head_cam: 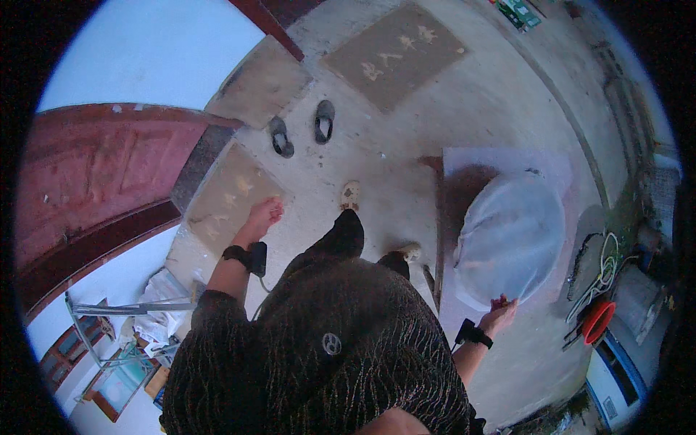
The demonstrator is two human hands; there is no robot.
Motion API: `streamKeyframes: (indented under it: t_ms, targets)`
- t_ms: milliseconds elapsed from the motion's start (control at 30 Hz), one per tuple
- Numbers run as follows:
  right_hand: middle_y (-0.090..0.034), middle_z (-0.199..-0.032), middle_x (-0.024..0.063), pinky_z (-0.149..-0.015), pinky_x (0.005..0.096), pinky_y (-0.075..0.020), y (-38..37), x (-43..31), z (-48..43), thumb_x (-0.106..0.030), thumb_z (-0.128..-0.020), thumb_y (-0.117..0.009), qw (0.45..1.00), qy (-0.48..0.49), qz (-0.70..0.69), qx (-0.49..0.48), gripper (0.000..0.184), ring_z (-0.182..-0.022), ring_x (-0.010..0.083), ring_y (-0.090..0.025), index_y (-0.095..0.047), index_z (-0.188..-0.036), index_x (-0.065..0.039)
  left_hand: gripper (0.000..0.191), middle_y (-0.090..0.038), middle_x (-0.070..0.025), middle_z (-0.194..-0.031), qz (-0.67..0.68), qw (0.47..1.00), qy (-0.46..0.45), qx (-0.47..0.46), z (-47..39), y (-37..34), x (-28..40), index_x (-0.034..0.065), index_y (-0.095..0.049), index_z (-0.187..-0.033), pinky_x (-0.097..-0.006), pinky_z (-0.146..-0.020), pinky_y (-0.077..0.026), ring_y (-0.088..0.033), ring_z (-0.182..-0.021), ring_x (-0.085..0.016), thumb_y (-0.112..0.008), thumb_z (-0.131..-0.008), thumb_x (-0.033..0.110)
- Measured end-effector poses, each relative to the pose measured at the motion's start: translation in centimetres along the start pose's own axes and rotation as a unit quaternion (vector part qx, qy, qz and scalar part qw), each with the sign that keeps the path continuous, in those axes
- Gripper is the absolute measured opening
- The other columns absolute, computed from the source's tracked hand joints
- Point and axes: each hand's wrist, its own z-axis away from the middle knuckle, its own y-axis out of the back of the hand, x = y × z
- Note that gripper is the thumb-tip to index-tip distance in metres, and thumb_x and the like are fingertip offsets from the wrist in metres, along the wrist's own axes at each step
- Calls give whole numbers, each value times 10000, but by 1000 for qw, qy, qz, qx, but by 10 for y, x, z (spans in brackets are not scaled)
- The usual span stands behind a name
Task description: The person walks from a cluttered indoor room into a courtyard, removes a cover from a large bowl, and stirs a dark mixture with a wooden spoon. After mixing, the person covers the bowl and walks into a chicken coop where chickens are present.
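Note:
My left hand [266, 213] hangs over a brown floor mat [231, 193] with loosely curled fingers. Nothing shows in it, though the inside of the palm is hidden. To the right, a large round thing under a translucent plastic cover [511, 234] lies on a pale tabletop [457, 160]. What is beneath the cover is too blurred to name. My right hand [500, 315] is at the near edge of this cover, fingers somewhat apart; whether it touches the plastic I cannot tell. Each wrist wears a black strap with a small device.
Dark shoes [324, 122] stand ahead on the concrete floor, near another patterned mat [397, 54]. A reddish wooden door [109, 163] is at left, above a metal frame [136, 308]. At right are a red basin [598, 323] and a coiled hose [608, 261].

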Motion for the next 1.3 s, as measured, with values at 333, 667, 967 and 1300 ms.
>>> streamKeyframes:
  t_ms: [333,667,967,1300]
  targets:
    - [-577,-697,98,-512,272,-450,-55,-55,48,-357,-883,-536,995,38,-43,-86,356,-533,133,-508,-463,-690,-67,171,-504,-18,-635,14,998,-60,7,-26,40,19,76,-524,-743,-258,-512,-395,-480,-570,-114,-521,-854,206]
    - [-566,-646,78,-524,282,-423,-109,-105,92,-367,-915,-470,959,52,-109,-258,434,-558,147,-524,-435,-594,-77,165,-564,-87,-811,-349,909,-226,-22,-7,76,37,36,-577,-903,-329,-659,-470,-546,-679,-222,-558,-824,181]
    - [-520,-545,9,-490,251,-376,-141,-155,93,-328,-897,-511,901,93,123,-406,424,-515,85,-463,-622,-654,1,132,-515,-32,-659,106,993,-34,-31,-69,79,57,44,-535,-771,-304,-523,-425,-500,-570,-169,-495,-856,137]
    - [-445,-517,27,-487,290,-359,-239,-202,65,-292,-881,-547,926,123,171,-313,385,-512,109,-390,-552,-654,20,87,-515,-34,-656,-206,946,-83,-236,-163,46,201,79,-521,-755,-285,-530,-419,-513,-603,-153,-526,-827,126]
